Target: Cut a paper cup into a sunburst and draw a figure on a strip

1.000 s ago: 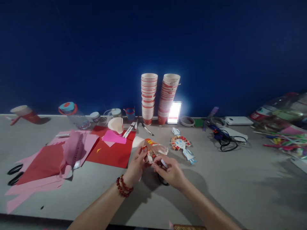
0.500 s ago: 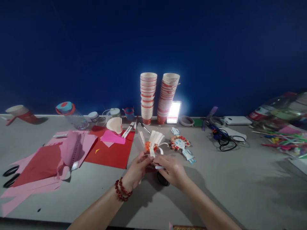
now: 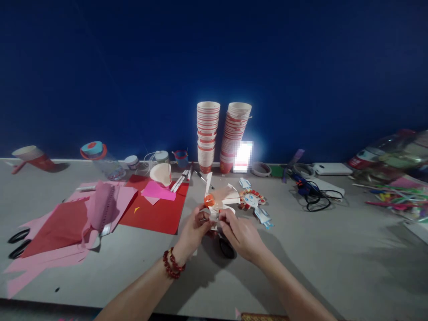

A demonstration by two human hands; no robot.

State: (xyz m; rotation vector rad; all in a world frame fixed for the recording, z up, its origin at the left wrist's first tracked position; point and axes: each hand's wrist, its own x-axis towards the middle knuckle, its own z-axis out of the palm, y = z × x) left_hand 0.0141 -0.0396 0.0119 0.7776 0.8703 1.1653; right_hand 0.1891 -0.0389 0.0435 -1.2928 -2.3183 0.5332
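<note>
A paper cup cut into strips (image 3: 224,195), white with orange-red patches, is between my two hands at the middle of the table. My left hand (image 3: 193,228) is closed on its lower left side, thumb and fingers pinching it. My right hand (image 3: 241,234) is closed at its lower right, the fingertips pinching a pale strip of it. The fingers hide the cup's base. Black-handled scissors (image 3: 227,248) lie under my right hand, their blades hidden. Beside the cup, to the right, lies a round paper flower with a drawn face (image 3: 249,200).
Two tall stacks of paper cups (image 3: 206,154) stand by the wall. Red card (image 3: 154,218) and pink paper (image 3: 50,256) lie left, with another pair of scissors (image 3: 19,243). Markers (image 3: 179,180) lie behind my hands. A tangled cable (image 3: 314,198) and several straws (image 3: 394,198) are right.
The cut cup has turned, so its upright fan of strips now leans right. A white stick-like piece by my right hand no longer shows. More of the near scissors' handle is visible.
</note>
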